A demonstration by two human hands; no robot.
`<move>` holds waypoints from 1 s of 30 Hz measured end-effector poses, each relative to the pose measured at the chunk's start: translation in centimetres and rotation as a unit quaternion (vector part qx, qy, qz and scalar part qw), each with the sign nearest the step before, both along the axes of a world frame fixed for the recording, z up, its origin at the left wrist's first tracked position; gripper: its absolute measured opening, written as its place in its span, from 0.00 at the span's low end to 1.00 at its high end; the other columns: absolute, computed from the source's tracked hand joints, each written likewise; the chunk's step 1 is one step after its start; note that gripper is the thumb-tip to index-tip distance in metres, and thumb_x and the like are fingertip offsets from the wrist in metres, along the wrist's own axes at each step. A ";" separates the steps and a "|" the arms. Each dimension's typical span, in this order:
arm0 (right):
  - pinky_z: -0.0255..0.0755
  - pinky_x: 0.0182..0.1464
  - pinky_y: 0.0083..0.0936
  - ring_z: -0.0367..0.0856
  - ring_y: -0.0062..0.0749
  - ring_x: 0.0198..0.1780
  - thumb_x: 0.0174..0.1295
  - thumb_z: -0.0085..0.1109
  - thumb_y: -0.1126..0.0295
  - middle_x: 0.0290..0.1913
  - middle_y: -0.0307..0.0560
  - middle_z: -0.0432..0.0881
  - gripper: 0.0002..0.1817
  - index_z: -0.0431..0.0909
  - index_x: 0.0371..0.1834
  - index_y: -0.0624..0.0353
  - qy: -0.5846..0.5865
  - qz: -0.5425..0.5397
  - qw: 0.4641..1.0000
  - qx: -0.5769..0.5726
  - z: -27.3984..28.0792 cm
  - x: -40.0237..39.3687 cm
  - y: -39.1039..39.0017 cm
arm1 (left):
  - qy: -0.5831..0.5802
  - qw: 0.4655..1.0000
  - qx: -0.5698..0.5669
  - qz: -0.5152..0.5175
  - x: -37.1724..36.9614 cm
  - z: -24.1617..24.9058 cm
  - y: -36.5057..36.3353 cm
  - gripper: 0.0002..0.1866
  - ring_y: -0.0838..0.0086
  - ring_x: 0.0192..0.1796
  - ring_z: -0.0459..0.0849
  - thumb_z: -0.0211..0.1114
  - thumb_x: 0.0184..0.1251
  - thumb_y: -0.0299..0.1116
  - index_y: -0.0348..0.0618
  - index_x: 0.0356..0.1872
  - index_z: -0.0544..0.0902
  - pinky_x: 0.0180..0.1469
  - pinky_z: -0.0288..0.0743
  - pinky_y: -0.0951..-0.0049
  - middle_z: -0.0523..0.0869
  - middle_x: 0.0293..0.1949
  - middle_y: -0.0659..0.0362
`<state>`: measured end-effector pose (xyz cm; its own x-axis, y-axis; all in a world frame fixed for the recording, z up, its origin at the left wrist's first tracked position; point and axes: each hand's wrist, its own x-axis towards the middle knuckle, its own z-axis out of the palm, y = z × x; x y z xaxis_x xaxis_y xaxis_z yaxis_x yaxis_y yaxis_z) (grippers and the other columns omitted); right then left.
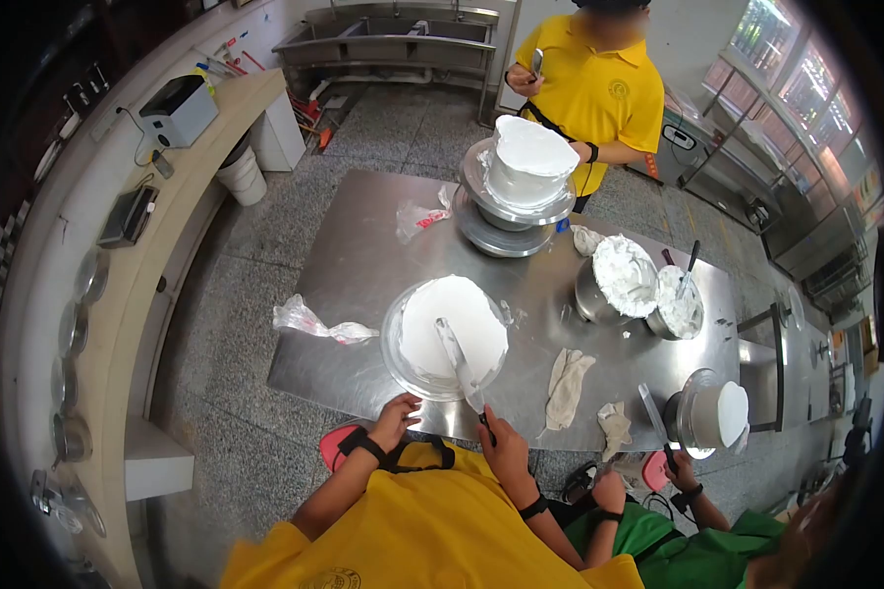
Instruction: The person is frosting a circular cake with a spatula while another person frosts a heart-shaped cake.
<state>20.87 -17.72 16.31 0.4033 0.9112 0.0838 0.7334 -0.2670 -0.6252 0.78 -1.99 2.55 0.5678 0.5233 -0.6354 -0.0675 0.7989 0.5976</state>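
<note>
Cake (454,329) sits on its turntable (395,355) at the counter (363,265) edge. Right hand (502,432) fingers pinch the spatula (459,365) flat on top; left hand (394,419) fingers, loosely curled, touch the rim. Best kept level, turning slowly.

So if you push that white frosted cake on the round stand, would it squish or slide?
The cake would probably dent: its white coating looks soft, like the cream in the bowl. It sits on a turntable, so a sideways push may well spin it rather than slide it. The right hand touches it only with a palette knife.
</note>
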 end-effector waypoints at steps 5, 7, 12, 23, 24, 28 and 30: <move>0.74 0.31 0.40 0.82 0.52 0.31 0.67 0.62 0.67 0.33 0.53 0.82 0.23 0.76 0.65 0.56 -0.003 0.002 1.000 0.001 0.3 0.1 0.1 | -0.007 0.999 0.004 -0.051 0.4 -0.7 -0.9 0.26 0.70 0.60 0.76 0.50 0.58 0.18 0.42 0.60 0.75 0.57 0.76 0.66 0.78 0.58 0.59; 0.74 0.31 0.40 0.82 0.51 0.32 0.67 0.62 0.67 0.33 0.53 0.82 0.23 0.76 0.65 0.56 -0.010 0.006 1.000 -0.008 0.1 0.1 0.1 | 0.028 1.000 0.008 0.010 -0.8 -1.5 0.4 0.29 0.70 0.59 0.76 0.50 0.55 0.17 0.42 0.63 0.73 0.56 0.77 0.65 0.79 0.58 0.59; 0.74 0.31 0.40 0.82 0.52 0.32 0.67 0.62 0.67 0.33 0.53 0.82 0.22 0.76 0.64 0.56 -0.005 0.009 1.000 -0.001 -0.4 0.3 0.1 | 0.015 0.996 0.041 0.083 -2.2 0.6 5.3 0.31 0.72 0.54 0.78 0.51 0.55 0.20 0.43 0.65 0.71 0.52 0.77 0.68 0.79 0.51 0.61; 0.75 0.32 0.39 0.83 0.51 0.32 0.66 0.63 0.68 0.33 0.53 0.82 0.23 0.76 0.64 0.57 -0.001 0.015 1.000 0.006 0.0 0.3 0.4 | 0.108 0.983 0.121 0.092 -2.0 -1.2 5.0 0.14 0.81 0.45 0.80 0.55 0.79 0.40 0.43 0.52 0.82 0.46 0.74 0.79 0.85 0.45 0.66; 0.74 0.31 0.39 0.83 0.51 0.32 0.66 0.63 0.68 0.33 0.52 0.82 0.23 0.76 0.64 0.57 -0.003 0.014 1.000 0.003 -0.1 0.3 0.3 | 0.108 0.983 0.121 0.090 -2.0 -1.4 4.5 0.14 0.81 0.45 0.80 0.55 0.79 0.40 0.43 0.52 0.82 0.46 0.74 0.79 0.85 0.45 0.66; 0.74 0.31 0.38 0.83 0.51 0.31 0.65 0.63 0.68 0.32 0.52 0.82 0.23 0.76 0.64 0.57 -0.011 0.017 1.000 0.017 -0.4 0.2 0.4 | 0.078 0.992 0.083 0.060 -2.0 -1.8 2.8 0.12 0.81 0.45 0.81 0.57 0.76 0.35 0.42 0.51 0.83 0.46 0.75 0.77 0.86 0.46 0.65; 0.74 0.31 0.38 0.83 0.51 0.31 0.65 0.63 0.68 0.32 0.52 0.82 0.23 0.76 0.64 0.57 -0.009 0.017 1.000 0.016 -0.3 0.1 0.4 | 0.075 0.994 0.083 0.010 -1.6 -1.7 1.8 0.12 0.80 0.46 0.81 0.58 0.75 0.33 0.44 0.54 0.82 0.50 0.75 0.74 0.86 0.48 0.65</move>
<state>21.01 -17.30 15.99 0.3694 0.9215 0.1194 0.7529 -0.2215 -0.6198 -0.84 -0.23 0.82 0.4617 0.6373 -0.6170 0.0182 0.6886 0.7249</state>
